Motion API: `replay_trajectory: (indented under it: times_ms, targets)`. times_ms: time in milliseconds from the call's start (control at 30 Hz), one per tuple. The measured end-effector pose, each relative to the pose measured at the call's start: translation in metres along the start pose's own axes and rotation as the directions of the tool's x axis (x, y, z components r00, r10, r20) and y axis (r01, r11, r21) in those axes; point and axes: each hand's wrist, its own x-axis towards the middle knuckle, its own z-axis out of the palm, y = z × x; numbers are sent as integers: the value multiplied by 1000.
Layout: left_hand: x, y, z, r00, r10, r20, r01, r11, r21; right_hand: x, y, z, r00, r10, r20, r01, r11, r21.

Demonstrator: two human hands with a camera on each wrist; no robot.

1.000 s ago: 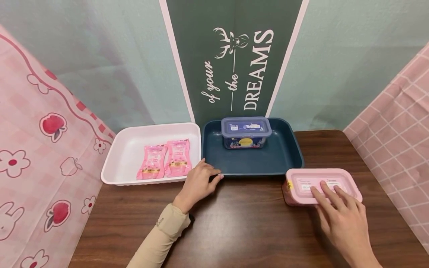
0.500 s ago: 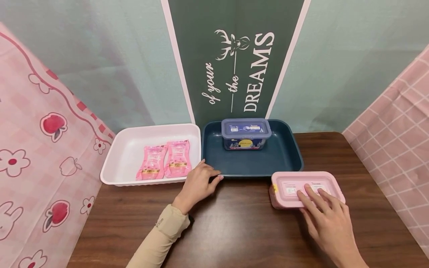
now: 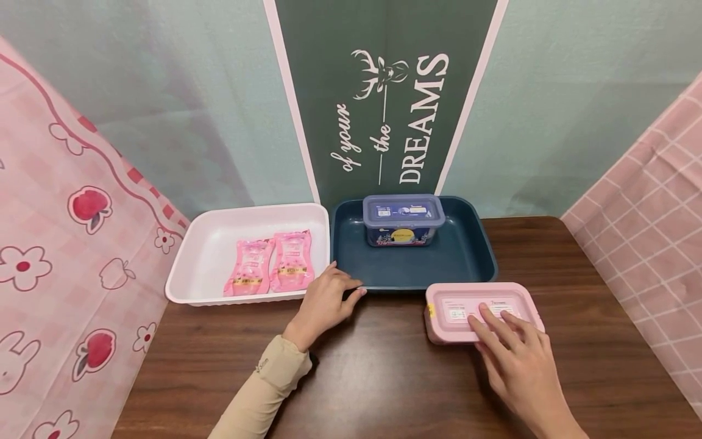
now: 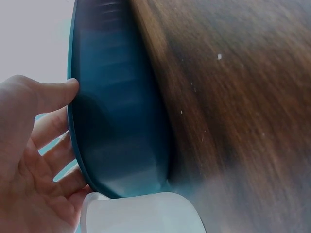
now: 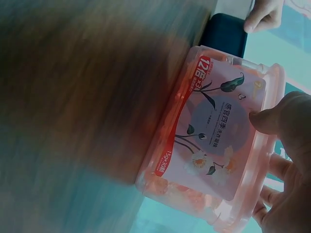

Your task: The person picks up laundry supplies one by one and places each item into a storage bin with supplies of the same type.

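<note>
My right hand (image 3: pixel 515 360) holds a pink tub of laundry pods (image 3: pixel 455 332), fingers spread over its lid and thumb against its printed front (image 5: pixel 218 126). The tub sits upright, close before the right front corner of the dark blue tray (image 3: pixel 411 268). At that tray's left front corner, my left hand (image 3: pixel 327 299) pinches the rim; in the left wrist view the thumb lies outside and the fingers reach behind it. A dark blue lidded tub (image 3: pixel 403 235) stands inside the blue tray, toward the back.
A white tray (image 3: pixel 205 244) sits directly left of the blue one, with two pink pouches (image 3: pixel 271 262) lying in it. Patterned cloths (image 3: pixel 71 256) hang at both sides and a green cloth (image 3: pixel 219 122) behind. The table (image 3: pixel 384 366) is dark wood.
The right hand has moved the pink tub leftward along the front of the blue tray, slightly nearer me. My left hand has stayed at the blue tray's corner.
</note>
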Motion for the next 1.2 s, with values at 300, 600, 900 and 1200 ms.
replay_trajectory:
  times_ms: [300,600,900,1200]
  targets:
    - [-1,0,-1,1000,-4,5,4,1000,-12,5,-11,1,994,-3,107,2,1000,11]
    - [0,0,-2,1000,5,2,-5,1000,-10,8,-22,6,992,-16,128,11,999,41]
    - [1,0,-1,1000,8,2,-8,1000,0,10,-33,9,989,-11,148,2,998,64]
    - [1,1,-3,1000,-1,21,0,1000,12,10,-43,14,986,-10,164,-5,996,88]
